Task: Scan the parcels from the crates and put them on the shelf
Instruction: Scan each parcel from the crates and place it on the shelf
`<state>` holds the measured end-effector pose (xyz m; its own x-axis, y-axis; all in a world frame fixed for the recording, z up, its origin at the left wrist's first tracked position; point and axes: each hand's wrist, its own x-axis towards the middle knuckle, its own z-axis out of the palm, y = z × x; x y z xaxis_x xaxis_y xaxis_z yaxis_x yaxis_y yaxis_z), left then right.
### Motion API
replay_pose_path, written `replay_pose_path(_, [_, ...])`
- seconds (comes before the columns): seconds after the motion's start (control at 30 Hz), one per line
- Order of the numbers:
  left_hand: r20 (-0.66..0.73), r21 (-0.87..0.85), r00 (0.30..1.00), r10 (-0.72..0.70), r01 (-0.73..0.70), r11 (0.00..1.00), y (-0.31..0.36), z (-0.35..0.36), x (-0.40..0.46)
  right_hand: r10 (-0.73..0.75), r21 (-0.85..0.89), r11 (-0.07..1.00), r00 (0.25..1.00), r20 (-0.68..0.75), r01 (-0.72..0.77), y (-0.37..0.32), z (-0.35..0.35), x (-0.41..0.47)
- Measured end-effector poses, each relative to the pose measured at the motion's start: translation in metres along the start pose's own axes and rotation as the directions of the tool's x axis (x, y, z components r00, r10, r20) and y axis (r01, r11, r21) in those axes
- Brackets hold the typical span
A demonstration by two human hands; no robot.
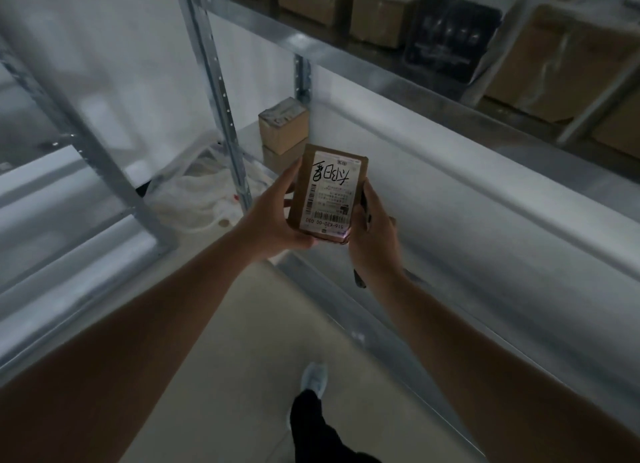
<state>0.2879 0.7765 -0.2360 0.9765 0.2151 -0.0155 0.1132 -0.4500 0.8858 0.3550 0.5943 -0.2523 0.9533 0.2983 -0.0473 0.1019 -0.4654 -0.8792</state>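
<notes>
Cardboard, brown, forms the small parcel held up between both hands over the aisle, in front of the metal shelf. Its white shipping label faces the camera, with handwritten black characters at the far end and barcodes at the near end. The left hand grips the parcel's left edge and underside, fingers curled round it and thumb along the side. The right hand touches the parcel's right edge while its fingers are clamped round a dark handheld object, most of it hidden by the palm. Below, a light shoe and dark trouser leg stand on the pale floor. Farther off, two stacked cardboard boxes sit on a lower shelf level beside an upright. Farthest, brown boxes and a black package line the upper level.
</notes>
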Motion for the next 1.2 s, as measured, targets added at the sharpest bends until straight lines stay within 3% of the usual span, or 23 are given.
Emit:
replay_pose_path(0.27, [0.063,0.095,0.998,-0.011,0.005,0.995,-0.048,-0.043,0.105,0.045,-0.055,0.997,0.999,0.018,-0.044,-0.005,0.063,0.109])
replay_pose_path(0.47, [0.162,0.148,0.987,0.005,-0.03,0.988,-0.081,-0.068,0.176,0.159,-0.095,0.983,0.987,0.01,-0.157,-0.007,0.093,0.174])
replay_pose_path(0.83, [0.409,0.162,0.906,0.107,-0.188,0.969,-0.144,-0.088,0.29,0.343,-0.131,0.918,0.916,-0.207,-0.373,0.004,0.145,0.25])
replay_pose_path(1.2, [0.556,0.255,0.83,0.027,-0.202,0.945,-0.172,-0.084,0.343,0.394,-0.186,0.87,0.87,-0.296,-0.457,0.008,0.168,0.285])
